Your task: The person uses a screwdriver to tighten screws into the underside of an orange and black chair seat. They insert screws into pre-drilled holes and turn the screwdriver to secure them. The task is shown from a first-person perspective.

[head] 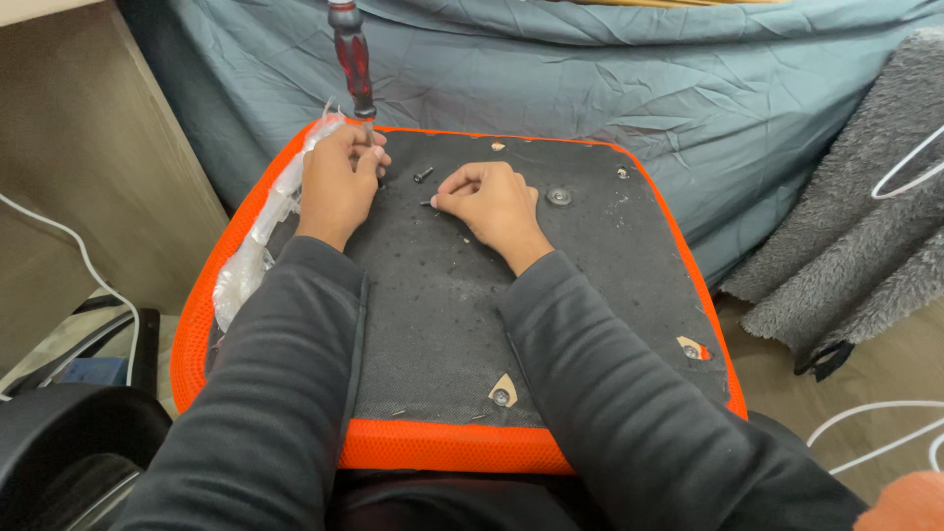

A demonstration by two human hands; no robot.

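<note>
Your left hand [337,182] grips the red screwdriver [353,61] upright, tip down; your right hand [492,202] pinches a small screw [429,204].

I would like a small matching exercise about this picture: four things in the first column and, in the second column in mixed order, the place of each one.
Things:
1. screwdriver
2. loose screw
3. clear plastic wrap
4. grey fluffy rug

Places:
A. along the left edge of the seat panel
B. on the floor at the right
C. upright, at the left hand
D. lying on the panel between the left hand and the right hand

Pairs: 1-C, 2-D, 3-A, 4-B
</note>
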